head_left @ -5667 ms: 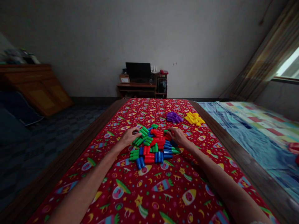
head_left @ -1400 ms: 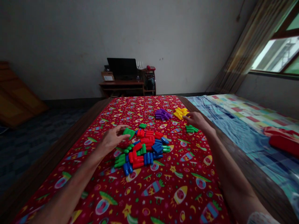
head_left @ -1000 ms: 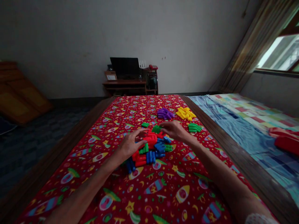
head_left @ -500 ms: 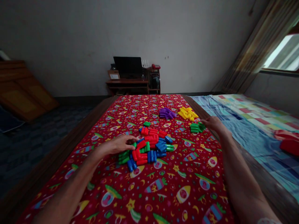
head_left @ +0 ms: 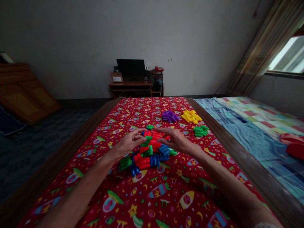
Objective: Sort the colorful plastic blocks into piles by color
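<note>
A mixed pile of red, blue and green plastic blocks (head_left: 152,155) lies on the red rocket-print cloth (head_left: 166,196). My left hand (head_left: 128,143) is at the pile's left edge, thumb and fingers drawn into a pinch over the blocks; what they grip is hidden. My right hand (head_left: 174,140) hovers over the pile's right side, fingers stretched out towards the left hand and holding nothing. Sorted heaps lie beyond: purple blocks (head_left: 169,116), yellow blocks (head_left: 190,116) and green blocks (head_left: 200,130). One green block (head_left: 149,127) lies alone behind the pile.
The cloth covers a long wooden platform (head_left: 239,148) with raised edges. A bed with a patchwork sheet (head_left: 256,126) runs along the right. A desk with a monitor (head_left: 133,79) stands at the far wall, a wooden cabinet (head_left: 26,91) at the left, and a window (head_left: 289,58) at the right.
My right hand has come back from the green heap at the right to the mixed pile. My left hand has shifted forward along the pile towards it.
</note>
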Tool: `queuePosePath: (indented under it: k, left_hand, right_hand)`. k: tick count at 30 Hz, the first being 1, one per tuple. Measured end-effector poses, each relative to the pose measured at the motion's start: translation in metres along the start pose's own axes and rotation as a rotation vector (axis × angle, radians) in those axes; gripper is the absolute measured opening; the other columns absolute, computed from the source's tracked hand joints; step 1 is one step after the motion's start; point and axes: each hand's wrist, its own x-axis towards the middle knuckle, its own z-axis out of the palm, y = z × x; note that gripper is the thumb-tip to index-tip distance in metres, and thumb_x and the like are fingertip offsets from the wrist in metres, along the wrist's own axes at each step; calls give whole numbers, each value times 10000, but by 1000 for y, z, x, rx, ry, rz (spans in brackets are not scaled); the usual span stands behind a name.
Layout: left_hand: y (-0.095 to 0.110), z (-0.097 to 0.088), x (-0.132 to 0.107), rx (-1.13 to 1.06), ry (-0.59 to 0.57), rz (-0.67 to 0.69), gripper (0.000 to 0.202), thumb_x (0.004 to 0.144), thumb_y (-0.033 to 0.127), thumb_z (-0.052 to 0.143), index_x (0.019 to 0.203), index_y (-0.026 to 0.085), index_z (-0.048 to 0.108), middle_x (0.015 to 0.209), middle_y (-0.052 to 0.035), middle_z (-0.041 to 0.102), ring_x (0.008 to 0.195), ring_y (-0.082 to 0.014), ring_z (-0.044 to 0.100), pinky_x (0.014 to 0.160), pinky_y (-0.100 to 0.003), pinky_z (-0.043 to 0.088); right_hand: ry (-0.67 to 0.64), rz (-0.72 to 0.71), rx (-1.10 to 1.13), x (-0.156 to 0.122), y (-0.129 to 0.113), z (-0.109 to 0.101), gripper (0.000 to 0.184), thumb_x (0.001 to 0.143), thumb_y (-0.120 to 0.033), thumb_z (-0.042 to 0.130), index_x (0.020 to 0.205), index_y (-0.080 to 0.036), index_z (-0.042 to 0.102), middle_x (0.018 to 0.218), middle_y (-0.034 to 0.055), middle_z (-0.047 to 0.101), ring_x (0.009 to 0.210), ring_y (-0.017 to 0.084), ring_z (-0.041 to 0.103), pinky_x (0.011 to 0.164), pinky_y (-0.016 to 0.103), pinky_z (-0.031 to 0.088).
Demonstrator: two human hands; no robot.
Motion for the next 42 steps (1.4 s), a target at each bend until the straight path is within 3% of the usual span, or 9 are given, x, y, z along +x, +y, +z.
queuePosePath:
  k: [5, 9, 13, 19, 25, 31, 35, 39, 42]
  left_hand:
    - [7, 12, -5, -28, -115, 35, 724, 687, 601, 687, 1268, 187, 562, 926, -83, 743, 873, -262, 698, 716, -317, 541]
    - [9, -11, -9, 270, -106, 44, 508, 718, 561, 658, 1104, 231, 688, 1037, -74, 738, 947, -272, 684, 753, -300, 535]
    - [-11, -49, -13, 529, -121, -90, 390, 617, 499, 696, 919, 254, 735, 834, -33, 755, 774, -263, 696, 657, -287, 525]
    - [-48, -63, -12, 727, -184, -154, 266, 518, 345, 666, 762, 252, 719, 651, 0, 699, 618, -220, 646, 527, -245, 458]
    - [-47, -50, -11, 922, -370, -237, 383, 548, 279, 577, 897, 182, 701, 754, -12, 689, 676, -192, 625, 570, -233, 432]
    - [-44, -62, -10, 874, -387, -139, 323, 600, 324, 561, 869, 193, 681, 705, 13, 665, 636, -169, 593, 549, -221, 416]
    - [-25, -69, -5, 752, -167, -63, 266, 634, 398, 585, 769, 193, 687, 709, -7, 696, 654, -191, 623, 596, -243, 459]
    - [-7, -37, -1, 503, 173, 99, 359, 667, 480, 633, 862, 183, 684, 817, -41, 726, 713, -213, 655, 634, -274, 505]
    - [-4, 2, 0, 294, 153, 185, 353, 703, 439, 646, 931, 171, 669, 865, -55, 729, 743, -211, 674, 672, -292, 536]
  right_hand:
    - [-47, -97, -56, -2, -22, 31, 255, 941, -275, 496, 1097, -159, 660, 872, 76, 709, 681, 125, 600, 625, 222, 409]
    - [101, 129, -243, -1, 7, -7, 240, 926, -312, 517, 962, -157, 697, 710, 38, 680, 571, 108, 545, 576, 212, 353]
    - [261, 346, -474, -14, 58, -55, 217, 875, -229, 553, 993, -167, 724, 929, 99, 732, 816, 193, 644, 721, 254, 432]
    - [71, 658, -600, -50, 120, -83, 331, 794, -96, 568, 1074, -150, 735, 1007, 129, 738, 894, 222, 676, 761, 263, 462]
    - [-68, 599, -573, -59, 138, -93, 273, 862, -287, 560, 955, -150, 778, 842, 100, 755, 741, 184, 671, 651, 221, 434]
    - [130, 479, -594, -48, 116, -98, 495, 946, -400, 397, 842, -89, 768, 693, 99, 699, 607, 157, 600, 601, 243, 366]
    - [116, 319, -410, -22, 75, -66, 445, 945, -394, 421, 886, -106, 755, 675, 73, 679, 591, 142, 578, 599, 234, 362]
    - [-11, 119, -70, -3, 22, -8, 395, 939, -390, 475, 1155, -127, 675, 789, 67, 709, 638, 137, 585, 611, 220, 390]
    - [-90, 34, 114, -1, -5, 26, 422, 928, -362, 508, 1296, -165, 570, 872, 53, 715, 667, 130, 587, 618, 213, 402]
